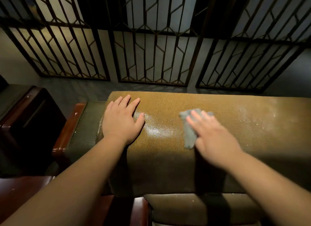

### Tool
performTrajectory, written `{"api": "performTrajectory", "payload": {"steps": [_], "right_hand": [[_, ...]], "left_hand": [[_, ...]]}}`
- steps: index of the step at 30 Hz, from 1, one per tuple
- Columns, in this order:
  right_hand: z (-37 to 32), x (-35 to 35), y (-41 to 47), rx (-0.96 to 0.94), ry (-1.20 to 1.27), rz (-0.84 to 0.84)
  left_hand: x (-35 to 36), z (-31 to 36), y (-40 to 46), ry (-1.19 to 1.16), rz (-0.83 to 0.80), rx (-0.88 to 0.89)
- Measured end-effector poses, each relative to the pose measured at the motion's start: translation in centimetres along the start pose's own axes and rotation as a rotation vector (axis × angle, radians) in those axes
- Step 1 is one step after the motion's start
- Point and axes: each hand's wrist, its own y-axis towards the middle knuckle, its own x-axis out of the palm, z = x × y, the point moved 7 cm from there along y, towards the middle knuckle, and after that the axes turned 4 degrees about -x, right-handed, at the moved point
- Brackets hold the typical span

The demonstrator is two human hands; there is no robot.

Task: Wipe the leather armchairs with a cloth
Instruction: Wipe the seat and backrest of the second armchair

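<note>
Forearms reach over armchair backrest [168,150], tan pebbled leather. Left hand [121,119] flat, fingers spread, near left end of top, probably bracing for balance. Right hand [213,136] blurred, fingers straight, pressing grey cloth [189,131] onto leather mid-top; cloth shows past fingertips and thumb side. Pale dust patch [257,114] to right, unwiped, likely next. Wooden armrest [70,126] at left. Lattice screen [151,40] behind chair.

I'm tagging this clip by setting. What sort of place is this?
Probably a formal lounge or reception room: a tan pebbled-leather armchair back with glossy reddish wooden arms, and dark lattice screens with frosted panels behind. It could equally be a home sitting room.
</note>
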Motion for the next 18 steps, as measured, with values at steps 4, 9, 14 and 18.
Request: {"api": "performTrajectory", "payload": {"steps": [4,9,14,18], "right_hand": [[5.5,-0.9,2.5,0.358,0.107,-0.013],[-5.7,2.2,-2.5,-0.044,-0.024,0.062],[1.4,1.7,-4.0,-0.019,-0.132,0.036],[6.4,-0.4,-4.5,0.328,0.014,0.056]], "left_hand": [[0.3,0.0,0.1,0.008,-0.009,-0.004],[0.4,-0.6,0.0,0.01,-0.03,-0.014],[0.0,-0.1,0.1,0.048,-0.163,-0.048],[-1.7,4.0,0.0,0.046,-0.216,-0.2]]}}
